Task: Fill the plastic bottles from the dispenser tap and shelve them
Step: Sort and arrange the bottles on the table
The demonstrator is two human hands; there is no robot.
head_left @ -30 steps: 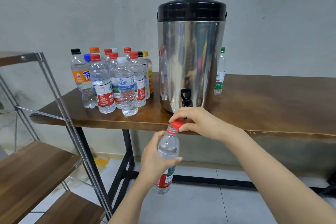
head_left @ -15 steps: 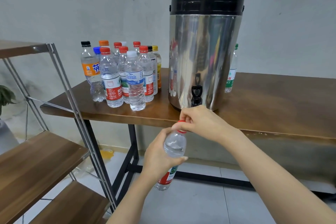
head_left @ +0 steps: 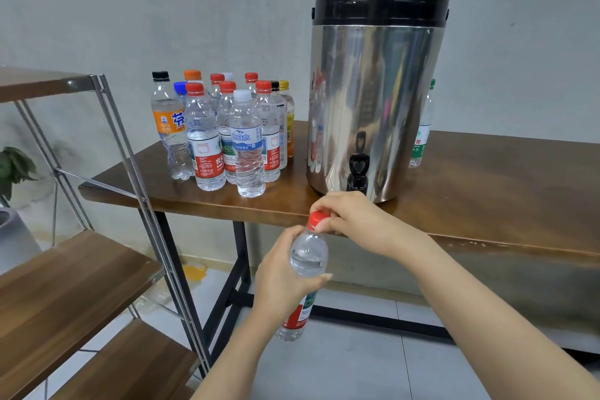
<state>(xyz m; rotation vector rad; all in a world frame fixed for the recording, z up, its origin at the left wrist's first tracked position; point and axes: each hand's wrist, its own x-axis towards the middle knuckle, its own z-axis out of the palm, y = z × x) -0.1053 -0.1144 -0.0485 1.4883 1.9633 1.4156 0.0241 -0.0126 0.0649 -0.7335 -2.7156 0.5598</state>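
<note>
The left hand (head_left: pixel 285 273) has its grip curled round a clear ribbed plastic bottle (head_left: pixel 308 256), held tilted in the air in front of the edge of the glossy brown wooden worktop (head_left: pixel 487 191), below the black tap (head_left: pixel 358 172) of the polished steel drum dispenser (head_left: pixel 373 101). The right hand (head_left: pixel 354 221) pinches the ridged red cap (head_left: pixel 317 220) in its grip. The left palm hides most of the bottle's red label. A green-capped bottle (head_left: pixel 422 140) stands half hidden behind the dispenser.

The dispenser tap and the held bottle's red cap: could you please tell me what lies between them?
In the head view, the right hand, its fingers pinching the red cap, lies between that cap and the dispenser tap.
</note>
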